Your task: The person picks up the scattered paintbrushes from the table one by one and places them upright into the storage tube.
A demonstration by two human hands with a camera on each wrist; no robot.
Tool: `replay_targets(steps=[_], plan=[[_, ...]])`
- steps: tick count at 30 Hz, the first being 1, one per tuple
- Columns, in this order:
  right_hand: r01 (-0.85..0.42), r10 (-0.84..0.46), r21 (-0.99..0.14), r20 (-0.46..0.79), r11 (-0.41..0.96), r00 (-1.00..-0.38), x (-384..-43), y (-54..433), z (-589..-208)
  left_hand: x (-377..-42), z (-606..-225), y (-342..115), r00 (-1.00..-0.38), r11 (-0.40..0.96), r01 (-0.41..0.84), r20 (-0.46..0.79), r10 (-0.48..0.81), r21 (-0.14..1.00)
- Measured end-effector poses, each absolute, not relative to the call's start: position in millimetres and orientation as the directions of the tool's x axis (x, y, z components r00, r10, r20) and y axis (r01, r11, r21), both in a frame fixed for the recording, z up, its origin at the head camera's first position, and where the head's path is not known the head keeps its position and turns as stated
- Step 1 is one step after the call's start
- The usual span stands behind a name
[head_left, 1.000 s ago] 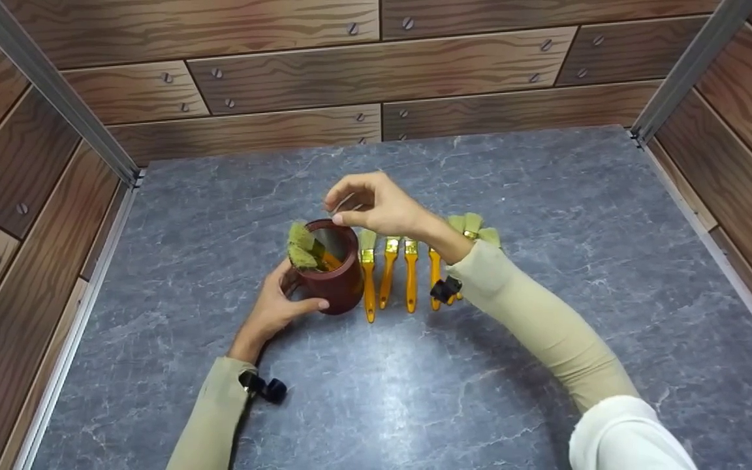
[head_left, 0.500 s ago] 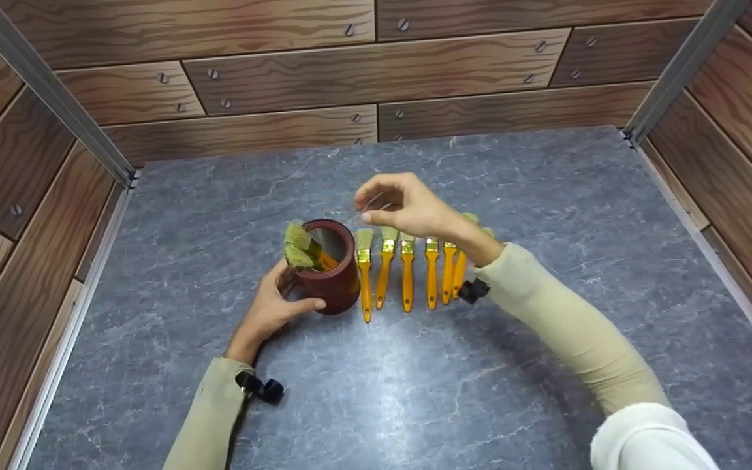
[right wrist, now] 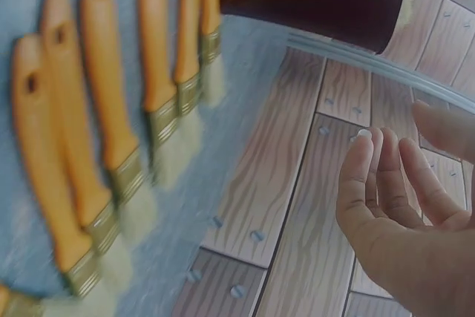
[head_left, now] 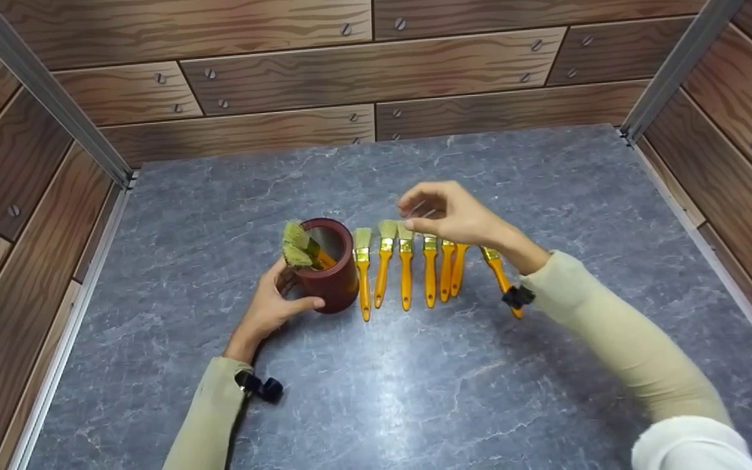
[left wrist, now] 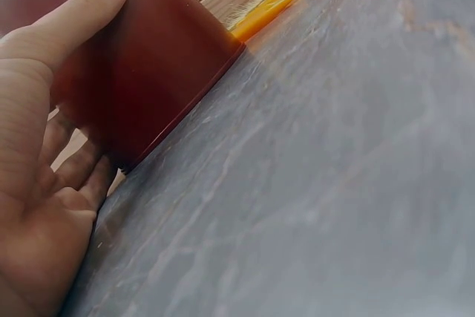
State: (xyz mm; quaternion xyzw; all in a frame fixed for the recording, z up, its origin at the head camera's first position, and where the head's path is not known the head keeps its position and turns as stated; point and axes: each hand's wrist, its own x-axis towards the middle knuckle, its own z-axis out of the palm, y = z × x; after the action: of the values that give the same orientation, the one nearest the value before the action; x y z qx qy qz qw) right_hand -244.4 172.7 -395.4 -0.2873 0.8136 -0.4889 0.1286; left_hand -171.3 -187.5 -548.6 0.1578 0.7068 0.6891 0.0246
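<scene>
My left hand (head_left: pixel 270 308) grips a dark red cylindrical pot (head_left: pixel 331 290) standing on the table, thumb along its front and fingers round its far left side. Over the pot's left rim lean paintbrushes (head_left: pixel 299 245), bristles up, their handles inside. My right hand (head_left: pixel 457 214) hovers over the bristle ends of a row of paintbrushes (head_left: pixel 406 277), fingers loosely curved with nothing between them. The brushes have orange handles, brass-coloured ferrules and pale bristles pointing away from me. In the right wrist view the right palm (right wrist: pixel 415 250) is bare beside the row.
One paintbrush (head_left: pixel 498 274) lies slanted at the right, apart from the row and partly under my right wrist. The marbled grey tabletop (head_left: pixel 376 391) is bounded by wood-patterned walls (head_left: pixel 376 72) and metal corner posts (head_left: pixel 62 98).
My right hand has moved right from above the pot's rim to over the brush row, uncovering more brushes. The left hand has kept its grip on the pot.
</scene>
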Motion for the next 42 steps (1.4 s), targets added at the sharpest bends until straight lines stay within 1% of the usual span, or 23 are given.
replay_targets(steps=[6,16,21,32,36,42], plan=[[-0.344,-0.581,-0.846,0.051,0.407,-0.813,-241.9,199.4,-401.0,-171.9,-548.5,-186.7,-0.951,-0.006,0.184,0.180,0.250,0.983],[-0.294,-0.508,-0.807,-0.008,0.512,-0.861,-236.9,240.2,-414.7,-170.8,-550.6,-185.3,-0.953,-0.017,0.177,0.175,0.249,0.984],[-0.272,-0.476,-0.788,-0.030,0.552,-0.879,-235.5,256.5,-425.0,-169.7,-550.7,-185.8,-0.954,0.011,0.176,0.168,0.248,0.984],[-0.253,-0.415,-0.722,-0.053,0.644,-0.908,-232.9,284.8,-448.0,-171.7,-548.8,-187.0,-0.952,0.012,0.195,0.186,0.241,0.981],[-0.220,-0.380,-0.702,-0.078,0.677,-0.922,-228.7,292.1,-453.1,-171.5,-548.5,-186.8,-0.953,0.010,0.198,0.190,0.237,0.980],[-0.187,-0.361,-0.707,-0.103,0.682,-0.927,-222.2,303.3,-463.0,-171.2,-547.7,-186.0,-0.953,-0.001,0.191,0.186,0.237,0.982]])
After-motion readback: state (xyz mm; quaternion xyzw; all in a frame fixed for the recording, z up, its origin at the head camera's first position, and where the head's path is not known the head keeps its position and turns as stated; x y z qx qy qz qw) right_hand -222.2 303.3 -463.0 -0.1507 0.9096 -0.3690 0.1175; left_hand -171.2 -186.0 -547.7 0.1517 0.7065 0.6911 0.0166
